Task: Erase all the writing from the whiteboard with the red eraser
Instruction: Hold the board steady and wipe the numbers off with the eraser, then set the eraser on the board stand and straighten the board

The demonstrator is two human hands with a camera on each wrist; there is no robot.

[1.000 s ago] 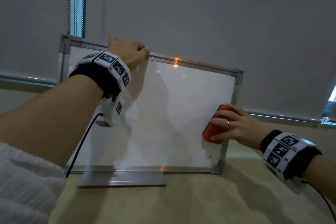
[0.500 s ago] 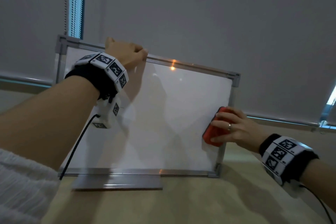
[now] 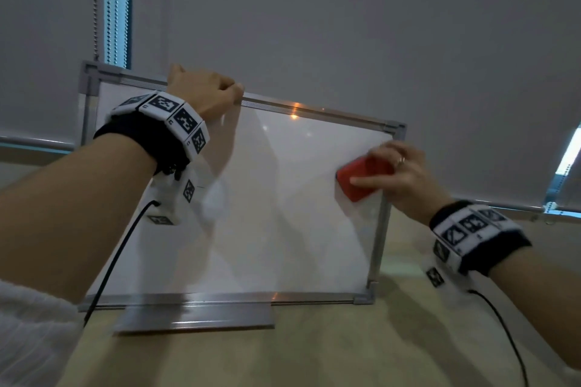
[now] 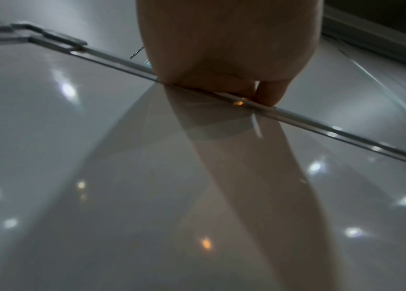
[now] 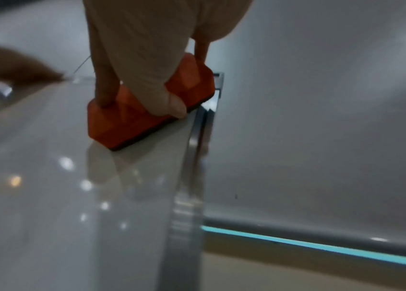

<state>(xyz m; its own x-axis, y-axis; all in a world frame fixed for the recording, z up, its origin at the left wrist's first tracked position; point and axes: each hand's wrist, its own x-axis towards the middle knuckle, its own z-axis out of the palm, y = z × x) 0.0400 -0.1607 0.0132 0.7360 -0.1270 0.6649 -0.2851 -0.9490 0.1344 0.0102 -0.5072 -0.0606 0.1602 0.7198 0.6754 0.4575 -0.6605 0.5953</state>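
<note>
A small metal-framed whiteboard [image 3: 283, 214] stands upright on a beige table, and I see no writing on its white face. My left hand [image 3: 206, 94] grips the board's top edge left of the middle; in the left wrist view its fingers [image 4: 266, 92] curl over the frame rail [image 4: 321, 128]. My right hand [image 3: 399, 173] holds the red eraser [image 3: 358, 179] flat against the board close to its right frame, in the upper half. In the right wrist view the thumb and fingers pinch the eraser [image 5: 127, 122] beside the frame [image 5: 197, 137].
The board stands on a flat metal foot [image 3: 195, 320] on the beige table [image 3: 314, 355]. Grey roller blinds [image 3: 345, 25] hang right behind it, with a bead chain [image 3: 94, 3] at the upper left. Cables run from both wrist cameras.
My right hand has carried the eraser upward along the board's right edge. The left hand still grips the top edge. The head view has shifted slightly.
</note>
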